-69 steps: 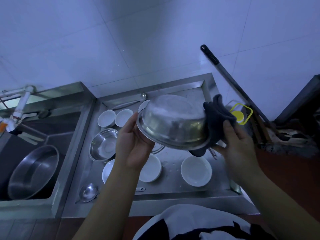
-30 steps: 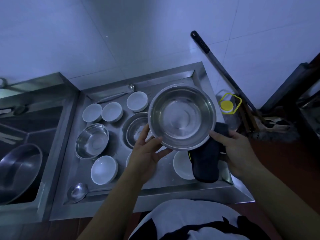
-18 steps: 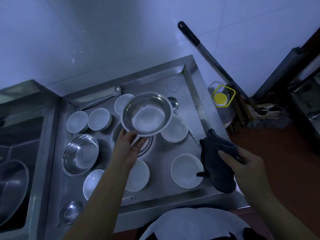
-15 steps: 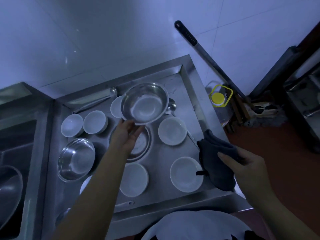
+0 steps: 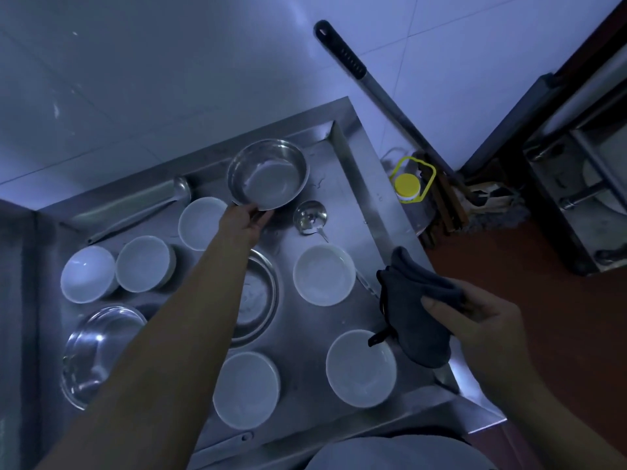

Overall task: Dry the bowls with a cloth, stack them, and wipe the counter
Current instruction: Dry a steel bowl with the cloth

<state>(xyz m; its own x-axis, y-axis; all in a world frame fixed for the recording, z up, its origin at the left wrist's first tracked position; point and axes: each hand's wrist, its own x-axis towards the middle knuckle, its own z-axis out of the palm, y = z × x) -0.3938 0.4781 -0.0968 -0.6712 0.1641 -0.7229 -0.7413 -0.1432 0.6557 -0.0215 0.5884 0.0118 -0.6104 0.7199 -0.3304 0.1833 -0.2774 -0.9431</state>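
Left hand (image 5: 245, 217) reaches far out, fingers curled on the near rim of the steel bowl (image 5: 268, 174), which sits open side up at twelve o'clock on the counter (image 5: 353, 157), by the back corner. Right hand (image 5: 481, 320) at three o'clock pinches the dark cloth (image 5: 415, 317), bunched and hanging over the counter's right edge. White bowls (image 5: 324, 274) lie scattered below, one ladle (image 5: 309, 217) just right of the left hand.

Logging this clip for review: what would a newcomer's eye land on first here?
The left hand reaches across the steel counter, holding a steel bowl by its near rim at the far corner. The right hand grips a dark cloth over the counter's right edge. White bowls lie scattered between.
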